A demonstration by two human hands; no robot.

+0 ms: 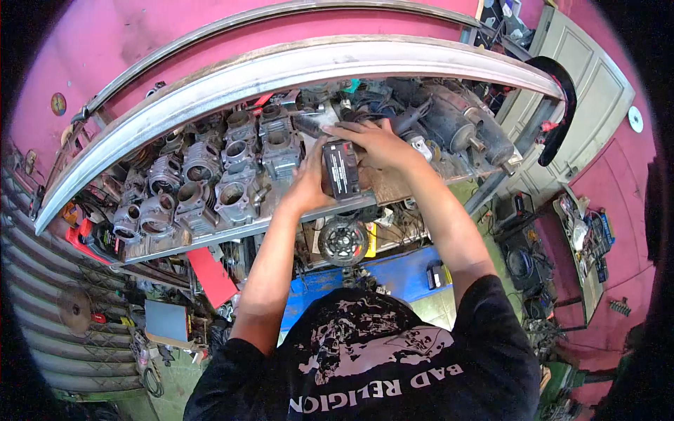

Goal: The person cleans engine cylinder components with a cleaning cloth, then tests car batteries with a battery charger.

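Note:
A black block-shaped battery (pixel 340 170) with white printing stands at the front edge of the crowded shelf. My left hand (pixel 307 184) is closed around its left side, thumb along the lower edge. Across the battery's far end reaches my right hand (pixel 379 144), fingers stretched out to the left and palm beside the battery's right corner. Its thumb is hidden. Left of the hands stand several grey engine cylinders (pixel 236 202) in rows. To the right lie dark exhaust mufflers (pixel 453 125).
A pale curved beam (pixel 309 64) runs above the shelf, close beyond my hands. The shelf's metal front edge (pixel 281 226) lies under my wrists. Below are a wheel-like round part (pixel 343 241), a red panel (pixel 212 276) and a blue floor strip (pixel 400 272). A door (pixel 586 91) stands at right.

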